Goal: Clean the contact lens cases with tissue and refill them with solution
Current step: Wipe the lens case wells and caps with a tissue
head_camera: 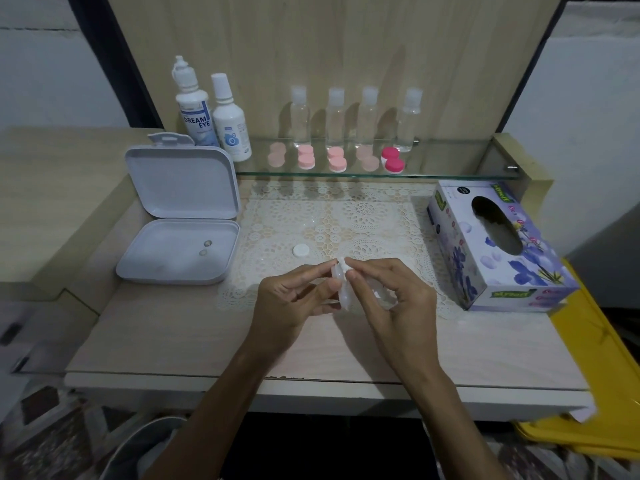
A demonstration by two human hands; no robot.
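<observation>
Both forearms reaching in from bottom edge, converging above front of lace mat. Left hand palm turned inward, thumb and fingers curled, pinching clear contact lens case held on edge. Right hand fingers curled, fingertips pressing wad of white tissue onto top of case. Loose white cap lying on mat, just beyond left hand. Tissue box at right; Dream Eye solution bottle far left, on glass shelf.
</observation>
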